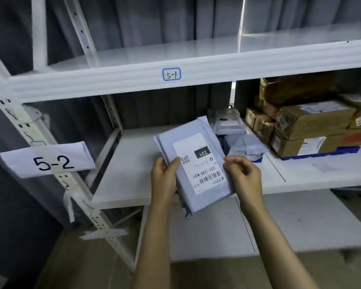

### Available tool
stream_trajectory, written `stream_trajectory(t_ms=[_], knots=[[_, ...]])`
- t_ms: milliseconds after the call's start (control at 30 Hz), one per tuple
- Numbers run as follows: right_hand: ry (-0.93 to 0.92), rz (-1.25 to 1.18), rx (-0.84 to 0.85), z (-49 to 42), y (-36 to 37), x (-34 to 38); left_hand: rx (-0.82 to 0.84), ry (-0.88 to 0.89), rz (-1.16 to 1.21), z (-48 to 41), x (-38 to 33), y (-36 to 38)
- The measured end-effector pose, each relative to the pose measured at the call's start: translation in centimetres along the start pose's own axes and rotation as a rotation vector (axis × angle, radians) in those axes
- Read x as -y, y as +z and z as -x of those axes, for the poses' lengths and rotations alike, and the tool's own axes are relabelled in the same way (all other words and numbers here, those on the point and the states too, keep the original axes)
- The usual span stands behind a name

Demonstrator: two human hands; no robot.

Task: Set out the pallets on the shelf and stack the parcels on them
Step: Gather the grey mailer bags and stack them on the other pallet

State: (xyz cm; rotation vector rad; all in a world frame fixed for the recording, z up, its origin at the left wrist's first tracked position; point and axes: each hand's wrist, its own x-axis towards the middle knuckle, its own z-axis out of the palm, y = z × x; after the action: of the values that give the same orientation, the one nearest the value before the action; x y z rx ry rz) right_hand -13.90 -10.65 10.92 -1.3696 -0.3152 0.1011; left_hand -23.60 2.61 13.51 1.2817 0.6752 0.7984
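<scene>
Grey parcel (196,170), pinched by fingers of my left hand (165,180) and right hand (246,176), points longways into the shelf (133,163) (blue pallet (331,152) lies right).

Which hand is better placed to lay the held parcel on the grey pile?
Right: the right hand pinches the parcel at its edge nearest the grey pile; the left hand grips the far edge.

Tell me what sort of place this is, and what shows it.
Probably a parcel storeroom: shelving with bay labels 5-1 and 5-2, labelled cardboard boxes on a blue pallet, and a barcoded mailer.
</scene>
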Motion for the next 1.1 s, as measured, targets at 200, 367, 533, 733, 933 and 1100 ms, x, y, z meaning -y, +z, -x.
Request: stream_trajectory(t_ms=[200, 367, 533, 733, 933, 1100], knots=[[0.385, 0.165, 0.108, -0.1, 0.0, -4.2, -0.141, -0.162, -0.057, -1.5, 3.5, -1.4], [0.437, 0.099, 0.136, -0.9, -0.2, -4.4, -0.172, -0.204, -0.02, -2.3, 4.7, -0.6], [0.395, -0.02, 0.003, -3.8, -0.6, -4.6, -0.116, -0.224, 0.02, -3.8, 5.2, 1.8], [0.327, -0.049, 0.001, -8.9, -0.5, -4.6, -0.099, -0.208, 0.092, -6.4, 4.7, 5.2], [0.333, -0.055, 0.105, -14.2, -0.4, -4.2, -0.133, -0.137, 0.141, -9.9, 4.5, 8.3], [0.294, -0.041, 0.126, -18.5, -1.3, -4.2, -0.148, -0.167, 0.194, -11.6, 5.1, 10.2]])
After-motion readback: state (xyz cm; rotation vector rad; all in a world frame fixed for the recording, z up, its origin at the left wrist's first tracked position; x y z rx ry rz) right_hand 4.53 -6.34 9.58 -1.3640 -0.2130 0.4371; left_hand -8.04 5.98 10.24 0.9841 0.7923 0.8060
